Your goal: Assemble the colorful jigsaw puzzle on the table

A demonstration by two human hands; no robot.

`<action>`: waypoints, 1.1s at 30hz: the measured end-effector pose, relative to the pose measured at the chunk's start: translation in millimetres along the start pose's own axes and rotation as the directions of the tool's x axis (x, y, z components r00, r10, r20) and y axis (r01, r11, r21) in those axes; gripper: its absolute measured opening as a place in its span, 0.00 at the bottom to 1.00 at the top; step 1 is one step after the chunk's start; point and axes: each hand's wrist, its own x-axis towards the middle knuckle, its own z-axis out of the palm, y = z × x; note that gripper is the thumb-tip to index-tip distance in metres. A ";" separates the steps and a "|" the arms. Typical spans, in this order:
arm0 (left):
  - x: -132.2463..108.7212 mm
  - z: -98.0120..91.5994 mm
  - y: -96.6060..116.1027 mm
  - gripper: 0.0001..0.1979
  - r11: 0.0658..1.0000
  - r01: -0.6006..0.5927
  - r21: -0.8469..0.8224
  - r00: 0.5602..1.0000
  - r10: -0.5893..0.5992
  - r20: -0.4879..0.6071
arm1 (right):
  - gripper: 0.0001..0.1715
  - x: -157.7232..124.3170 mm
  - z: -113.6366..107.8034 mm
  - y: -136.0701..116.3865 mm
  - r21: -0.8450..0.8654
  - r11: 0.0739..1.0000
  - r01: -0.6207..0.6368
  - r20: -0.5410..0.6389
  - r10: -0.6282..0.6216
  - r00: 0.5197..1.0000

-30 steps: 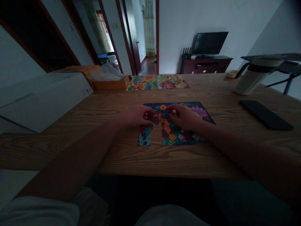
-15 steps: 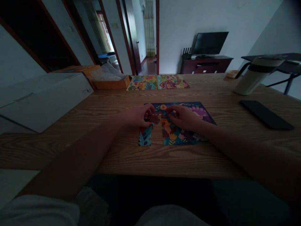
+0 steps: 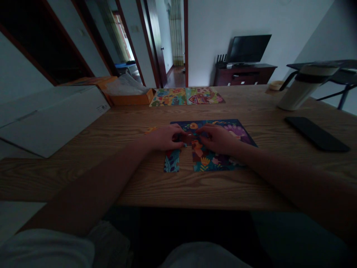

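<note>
The puzzle [image 3: 237, 131] lies flat on the table [image 3: 195, 186] in front of the person and is mostly put together. Its right and upper parts form one joined picture, and a narrow strip [image 3: 171, 163] of joined pieces lies at its lower left. Between the strip and the main part a column of bare wood shows, so that gap is not yet filled. Both hands meet at the top of the gap. The left hand [image 3: 164, 137] is curled, with thumb and fingers pinching a small dark puzzle piece [image 3: 187, 138]. The right hand [image 3: 219, 138] is curled too, its fingertips at the same piece, but in the dim light I cannot tell whether it grips or only presses. One small orange piece [image 3: 150, 130] lies loose just left of the left hand. Two finished puzzles [image 3: 186, 96] lie side by side at the far edge.
</note>
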 end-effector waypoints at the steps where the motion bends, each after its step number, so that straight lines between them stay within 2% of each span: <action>1: 0.2 -0.2 1.0 0.21 1.000 -0.014 0.016 1.000 0.014 0.001 | 0.17 -0.3 -0.4 0.2 -0.009 0.999 0.034 0.008 -0.034 0.999; 4: 1.4 0.6 4.9 0.24 0.998 -0.008 0.068 1.000 0.007 0.011 | 0.17 -1.7 -2.5 -2.2 -0.041 0.993 0.114 0.056 -0.112 0.992; 9: 2.7 1.0 11.6 0.27 0.986 0.028 0.162 0.999 -0.032 0.020 | 0.16 -2.8 -3.9 -8.5 -0.104 0.982 0.159 0.137 -0.144 0.980; 18: 1.5 -2.3 7.6 0.26 0.989 0.016 0.150 0.998 -0.024 0.054 | 0.17 -2.7 1.0 -7.8 -0.138 0.975 0.175 0.157 -0.153 0.976; 22: 0.6 -2.6 3.0 0.26 0.990 -0.007 0.141 0.998 -0.003 0.065 | 0.19 -3.5 -3.7 -12.5 -0.129 0.975 0.183 0.165 -0.161 0.973; 25: -0.5 -1.9 0.5 0.29 0.998 0.017 0.058 0.999 -0.020 0.049 | 0.20 -2.0 -16.1 -9.6 -0.125 0.984 0.123 0.086 -0.113 0.990; 27: -1.0 -0.8 -0.5 0.31 0.997 0.067 -0.034 0.997 -0.065 0.039 | 0.20 0.4 -27.2 -1.6 -0.116 0.992 0.038 -0.051 -0.045 0.998; 30: -1.0 0.5 -0.2 0.31 0.989 0.119 -0.087 0.993 -0.117 0.029 | 0.18 4.4 -42.2 17.1 -0.079 0.993 -0.090 -0.225 0.070 0.972; 31: -0.8 0.7 0.8 0.30 0.990 0.124 -0.070 0.992 -0.123 0.017 | 0.18 5.4 -45.7 23.4 -0.074 0.990 -0.121 -0.231 0.101 0.968; 33: -0.2 0.6 4.8 0.32 0.992 0.128 -0.012 0.992 -0.128 -0.007 | 0.19 6.5 -50.3 33.4 -0.080 0.987 -0.143 -0.166 0.128 0.978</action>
